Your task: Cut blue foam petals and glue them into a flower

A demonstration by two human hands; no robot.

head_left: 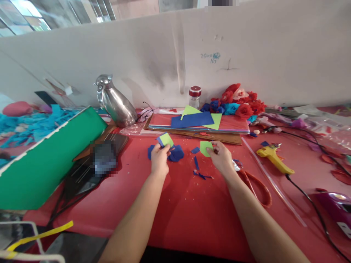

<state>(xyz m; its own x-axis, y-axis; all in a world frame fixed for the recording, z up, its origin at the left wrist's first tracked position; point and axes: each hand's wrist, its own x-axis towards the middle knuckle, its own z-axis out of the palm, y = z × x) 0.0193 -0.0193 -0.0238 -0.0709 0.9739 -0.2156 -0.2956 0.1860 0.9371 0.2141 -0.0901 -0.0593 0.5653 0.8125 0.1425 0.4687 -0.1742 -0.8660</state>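
Note:
My left hand (161, 157) pinches a small light-green paper piece (166, 140), with some blue paper showing behind its left edge. Cut blue paper pieces (176, 153) lie on the red tabletop just behind and beside that hand. Between the fingers of my right hand (221, 156) is another light-green paper piece (205, 148), roughly square. Small blue scraps (202, 175) are scattered between my two hands. Red-handled scissors (257, 190) rest partly under my right wrist, their blades mostly hidden.
Stacked coloured paper (197, 120) lies at the back, near a steel jug (116, 102), a red-lidded jar (195, 96) and fabric-like flowers (241, 100). A yellow glue gun (275, 159) with a black cord is at right. A green board (55, 157) and a dark bag (90, 171) are left.

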